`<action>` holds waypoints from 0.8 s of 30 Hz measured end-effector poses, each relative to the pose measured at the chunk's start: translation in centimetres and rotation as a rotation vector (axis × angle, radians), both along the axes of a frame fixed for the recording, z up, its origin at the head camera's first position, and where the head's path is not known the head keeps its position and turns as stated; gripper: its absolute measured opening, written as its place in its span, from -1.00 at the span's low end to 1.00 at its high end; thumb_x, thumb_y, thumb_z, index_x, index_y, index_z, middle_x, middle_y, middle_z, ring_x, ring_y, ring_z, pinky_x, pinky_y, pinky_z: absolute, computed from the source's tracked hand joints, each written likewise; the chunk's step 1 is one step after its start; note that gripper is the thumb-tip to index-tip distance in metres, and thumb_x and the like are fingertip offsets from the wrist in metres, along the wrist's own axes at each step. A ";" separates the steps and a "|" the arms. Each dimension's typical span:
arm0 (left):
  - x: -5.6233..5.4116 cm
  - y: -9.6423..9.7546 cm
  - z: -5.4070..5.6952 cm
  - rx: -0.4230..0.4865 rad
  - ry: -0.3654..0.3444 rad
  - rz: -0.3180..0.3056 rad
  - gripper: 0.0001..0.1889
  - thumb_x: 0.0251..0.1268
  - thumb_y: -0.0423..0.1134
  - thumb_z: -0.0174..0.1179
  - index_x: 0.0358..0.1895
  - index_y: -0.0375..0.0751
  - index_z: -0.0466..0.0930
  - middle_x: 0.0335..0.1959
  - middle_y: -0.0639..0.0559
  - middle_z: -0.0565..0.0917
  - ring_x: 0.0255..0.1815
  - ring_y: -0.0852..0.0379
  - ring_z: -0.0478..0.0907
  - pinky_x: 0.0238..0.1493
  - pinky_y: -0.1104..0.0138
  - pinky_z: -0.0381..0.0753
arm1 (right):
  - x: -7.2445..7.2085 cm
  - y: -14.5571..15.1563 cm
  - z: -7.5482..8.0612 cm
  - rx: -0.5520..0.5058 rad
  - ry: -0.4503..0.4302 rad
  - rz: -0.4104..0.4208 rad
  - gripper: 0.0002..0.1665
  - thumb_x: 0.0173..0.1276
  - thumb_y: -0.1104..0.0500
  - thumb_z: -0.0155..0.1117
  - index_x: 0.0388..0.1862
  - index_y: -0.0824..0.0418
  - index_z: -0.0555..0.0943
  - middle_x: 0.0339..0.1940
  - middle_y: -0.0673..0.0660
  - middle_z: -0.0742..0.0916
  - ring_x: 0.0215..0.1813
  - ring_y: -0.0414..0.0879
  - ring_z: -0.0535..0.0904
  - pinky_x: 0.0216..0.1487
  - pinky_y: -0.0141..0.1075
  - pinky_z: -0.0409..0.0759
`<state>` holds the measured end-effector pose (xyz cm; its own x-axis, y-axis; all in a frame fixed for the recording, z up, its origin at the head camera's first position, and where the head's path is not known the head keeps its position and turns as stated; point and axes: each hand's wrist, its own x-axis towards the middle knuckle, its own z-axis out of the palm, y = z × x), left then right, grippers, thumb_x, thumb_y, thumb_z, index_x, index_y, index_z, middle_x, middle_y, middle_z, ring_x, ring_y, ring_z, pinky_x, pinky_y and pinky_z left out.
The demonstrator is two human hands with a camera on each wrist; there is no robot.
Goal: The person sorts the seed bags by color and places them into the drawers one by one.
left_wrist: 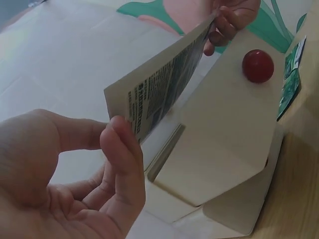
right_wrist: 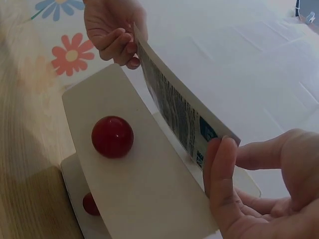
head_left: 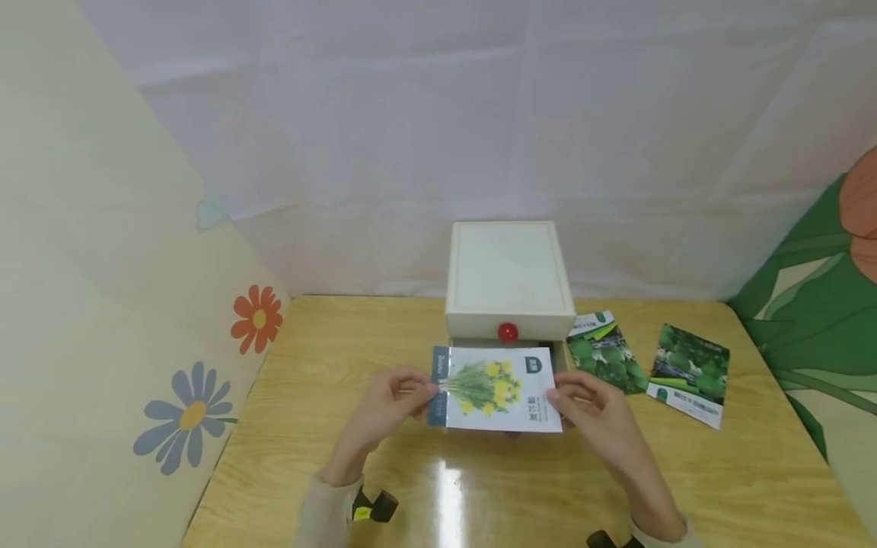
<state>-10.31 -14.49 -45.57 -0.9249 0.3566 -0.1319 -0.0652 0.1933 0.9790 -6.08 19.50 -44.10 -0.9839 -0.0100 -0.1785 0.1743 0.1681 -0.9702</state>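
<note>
A flat seed packet (head_left: pixel 503 390) with a picture of yellow flowers is held level over a drawer of the white box (head_left: pixel 507 266). My left hand (head_left: pixel 392 399) pinches its blue end between thumb and fingers. At the opposite end, my right hand (head_left: pixel 594 407) pinches the white edge the same way. Small print covers the packet's underside (right_wrist: pixel 174 107) in the right wrist view. Beneath the packet, the pulled-out drawer front (left_wrist: pixel 219 129) carries a red knob (left_wrist: pixel 257 65). Much of the drawer's inside is hidden by the packet.
Two green leafy packets, one (head_left: pixel 606 352) beside the box and one (head_left: pixel 690 373) farther right, lie on the wooden table (head_left: pixel 329 342). Another red knob (head_left: pixel 508 332) sits on the box's upper front. A pale cloth (head_left: pixel 384 137) hangs behind; flower-patterned panels flank the table.
</note>
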 end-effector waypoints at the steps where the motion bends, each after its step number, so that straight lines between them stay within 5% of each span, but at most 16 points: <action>1: -0.1 0.3 -0.1 0.007 -0.009 0.008 -0.78 0.54 -0.27 0.30 0.00 -0.42 0.67 -0.24 -0.06 0.80 -0.38 0.18 0.69 -0.27 0.38 0.79 | 0.1 0.1 -0.1 0.000 -0.002 -0.003 -0.50 0.55 0.18 0.38 0.33 0.42 0.54 -0.10 0.13 0.78 -0.22 -0.13 0.78 -0.24 -0.27 0.81; 10: -0.4 2.1 -0.6 -0.001 -0.019 0.020 -0.78 0.52 -0.24 0.32 -0.01 -0.36 0.69 -0.28 -0.05 0.79 -0.36 0.09 0.69 -0.26 0.34 0.80 | 0.7 1.3 -0.4 -0.010 0.029 -0.035 -0.51 0.51 0.28 0.41 0.32 0.43 0.54 -0.14 0.03 0.76 -0.25 -0.14 0.78 -0.33 -0.26 0.81; 18: -0.6 2.9 -0.5 -0.006 -0.020 0.045 -0.79 0.54 -0.28 0.28 0.05 -0.35 0.70 -0.24 -0.07 0.80 -0.37 0.15 0.69 -0.27 0.35 0.81 | 1.3 2.0 -0.8 -0.152 0.053 -0.018 -0.46 0.49 0.36 0.40 0.37 0.48 0.48 -0.11 0.07 0.74 -0.27 -0.08 0.78 -0.35 -0.25 0.80; 24: -0.5 2.8 -0.3 0.009 -0.014 0.009 -0.67 0.53 -0.26 0.29 0.18 -0.42 0.64 -0.13 -0.19 0.80 -0.32 0.14 0.70 -0.25 0.36 0.79 | 1.2 2.0 -0.9 -0.145 0.071 -0.023 -0.45 0.48 0.37 0.40 0.36 0.52 0.47 -0.10 0.07 0.73 -0.27 -0.09 0.79 -0.28 -0.27 0.83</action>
